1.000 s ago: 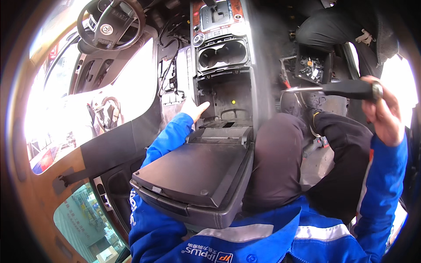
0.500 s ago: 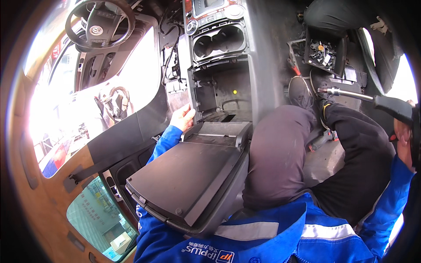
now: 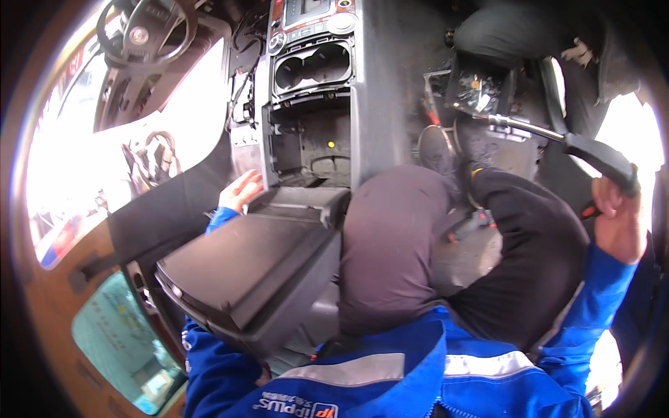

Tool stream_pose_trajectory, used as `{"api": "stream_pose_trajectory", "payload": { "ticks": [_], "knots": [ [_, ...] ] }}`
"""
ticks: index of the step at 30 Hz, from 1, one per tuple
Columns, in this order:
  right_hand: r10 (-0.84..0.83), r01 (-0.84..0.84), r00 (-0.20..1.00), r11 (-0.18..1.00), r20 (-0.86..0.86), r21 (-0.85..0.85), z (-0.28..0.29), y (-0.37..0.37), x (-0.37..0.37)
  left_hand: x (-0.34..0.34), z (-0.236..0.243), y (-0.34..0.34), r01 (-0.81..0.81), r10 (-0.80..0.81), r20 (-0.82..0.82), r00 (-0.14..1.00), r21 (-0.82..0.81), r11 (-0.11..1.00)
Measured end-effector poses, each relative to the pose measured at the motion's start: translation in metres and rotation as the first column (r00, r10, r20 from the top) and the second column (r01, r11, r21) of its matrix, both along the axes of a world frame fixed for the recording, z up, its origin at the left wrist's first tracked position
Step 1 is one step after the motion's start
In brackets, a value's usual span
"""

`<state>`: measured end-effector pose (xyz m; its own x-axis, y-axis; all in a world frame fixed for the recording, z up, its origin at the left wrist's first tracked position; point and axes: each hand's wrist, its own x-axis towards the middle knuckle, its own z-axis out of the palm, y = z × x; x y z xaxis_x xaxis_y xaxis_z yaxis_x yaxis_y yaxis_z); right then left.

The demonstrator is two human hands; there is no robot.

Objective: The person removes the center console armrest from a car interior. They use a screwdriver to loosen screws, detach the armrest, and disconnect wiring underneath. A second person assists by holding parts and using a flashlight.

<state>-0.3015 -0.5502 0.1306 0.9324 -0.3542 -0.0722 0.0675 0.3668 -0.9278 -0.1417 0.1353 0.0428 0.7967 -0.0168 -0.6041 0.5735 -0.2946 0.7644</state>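
Note:
My left hand is at the left side of the centre console, fingers loosely extended and apart, next to the raised-edged armrest lid. Ahead of it is the open console compartment, with a yellow dot inside, and above that a cup-holder insert. At the right, my right hand grips a tool with a long black handle and a slim metal shaft pointing left. A red piece shows under those fingers, too indistinct to name.
A steering wheel is at upper left, exposed wiring beside the console. A bin of small parts, a red-handled tool and a power tool lie around my legs. Dark clothing at top right may be another person's.
The whole view has shifted, moving the console leftward in frame. My left hand has come off the compartment's edge, fingers looser. My right hand has lowered with the tool, whose tip now angles up leftward.

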Motion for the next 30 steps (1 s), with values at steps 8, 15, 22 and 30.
{"api": "stream_pose_trajectory", "payload": {
  "ticks": [8,15,22,30],
  "knots": [
    [0.373,-0.376,0.919,0.927,0.129,-0.005,0.005,0.007,0.0,-0.239,0.039,0.042,-0.451,0.372,0.473,0.799,0.062,0.89],
    [0.415,-0.443,0.888,0.888,0.197,0.127,-0.026,-0.042,0.009,-0.407,0.021,0.012,-0.735,0.625,0.443,0.642,0.126,0.666],
    [0.673,-0.71,0.703,0.685,0.231,0.166,-0.014,-0.109,0.007,-0.538,-0.028,-0.007,-0.755,0.502,0.565,0.655,0.458,0.469],
    [0.382,-0.244,0.907,0.819,-0.176,0.519,0.011,0.03,-0.014,-0.677,-0.06,0.003,-0.79,0.76,0.434,0.484,0.59,0.165]
  ]
}}
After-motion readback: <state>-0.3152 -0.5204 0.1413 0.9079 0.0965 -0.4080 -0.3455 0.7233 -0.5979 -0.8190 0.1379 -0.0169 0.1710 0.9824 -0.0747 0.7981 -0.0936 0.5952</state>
